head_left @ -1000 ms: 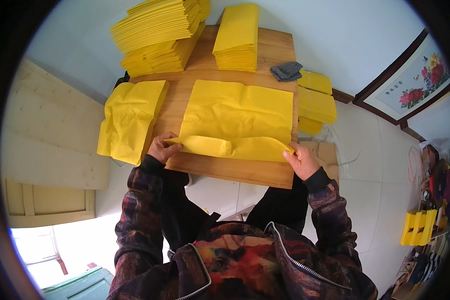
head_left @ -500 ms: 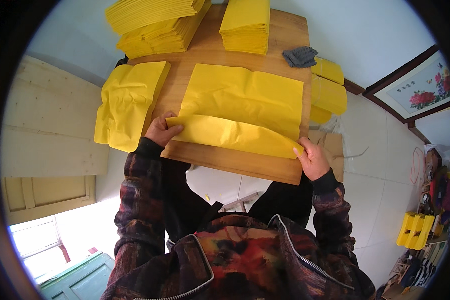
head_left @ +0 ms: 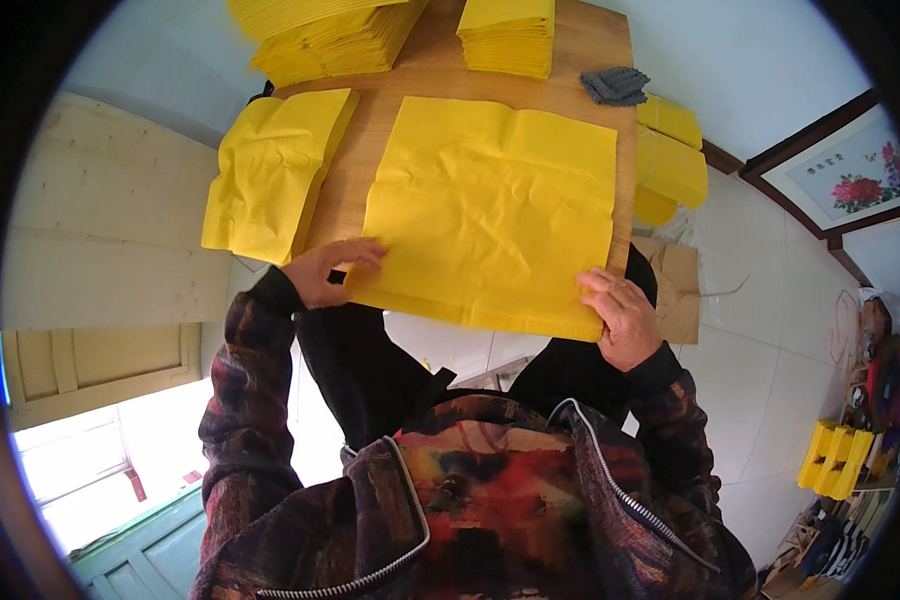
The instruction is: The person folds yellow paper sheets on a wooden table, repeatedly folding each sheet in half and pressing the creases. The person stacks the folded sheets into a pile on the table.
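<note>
A large creased yellow paper sheet (head_left: 490, 210) lies spread near the front of the wooden table, its lower edge near my lap. My left hand (head_left: 332, 272) is at the sheet's lower left corner, with fingers stretched over the paper and the thumb apart from them. At the lower right edge, my right hand (head_left: 620, 312) rests with bent fingertips on the paper; its thumb is hard to make out. Left of the sheet lies a thick wad of crumpled yellow paper (head_left: 270, 170).
The wooden table (head_left: 595, 45) also holds tall yellow paper stacks (head_left: 335, 45), another yellow stack (head_left: 507, 40) and a dark grey cloth (head_left: 615, 86). Yellow bundles (head_left: 670, 165) and a flattened cardboard piece (head_left: 675, 285) sit right of the table. A framed picture (head_left: 840, 170) leans by the wall.
The near edge of the yellow sheet, raised in a curl between both hands before, now lies flat. My hands have loosened their pinch, and the view has shifted slightly.
</note>
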Motion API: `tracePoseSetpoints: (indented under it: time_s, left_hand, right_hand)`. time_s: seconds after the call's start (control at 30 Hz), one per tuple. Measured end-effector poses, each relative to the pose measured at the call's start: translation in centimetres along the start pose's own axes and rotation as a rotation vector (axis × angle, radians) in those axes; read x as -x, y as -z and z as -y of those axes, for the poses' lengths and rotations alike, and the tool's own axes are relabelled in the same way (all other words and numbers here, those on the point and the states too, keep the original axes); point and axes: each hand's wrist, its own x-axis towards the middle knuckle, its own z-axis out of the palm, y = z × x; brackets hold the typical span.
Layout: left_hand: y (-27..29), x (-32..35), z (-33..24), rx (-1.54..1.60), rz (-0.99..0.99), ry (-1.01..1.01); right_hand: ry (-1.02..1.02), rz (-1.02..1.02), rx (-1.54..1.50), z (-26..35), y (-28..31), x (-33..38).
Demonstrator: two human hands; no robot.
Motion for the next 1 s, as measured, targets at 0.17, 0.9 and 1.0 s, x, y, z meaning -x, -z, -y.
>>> tracePoseSetpoints:
  time_s: [0.17, 0.9, 1.0]
  left_hand:
    - [-0.8, -3.2, -1.3, -0.123, -0.232, 0.098]
    - [-5.9, -14.3, -0.6, -0.841, -0.429, -0.026]
    - [-6.2, -14.4, -0.4, -0.864, -0.447, -0.01]
  right_hand:
    - [0.003, 0.099, -0.021, 0.2, 1.5, 0.3]
    - [-0.098, 0.122, 0.22, -4.6, -3.1, -9.7]
    - [-0.094, 0.087, 0.256, -4.9, -3.3, -10.2]
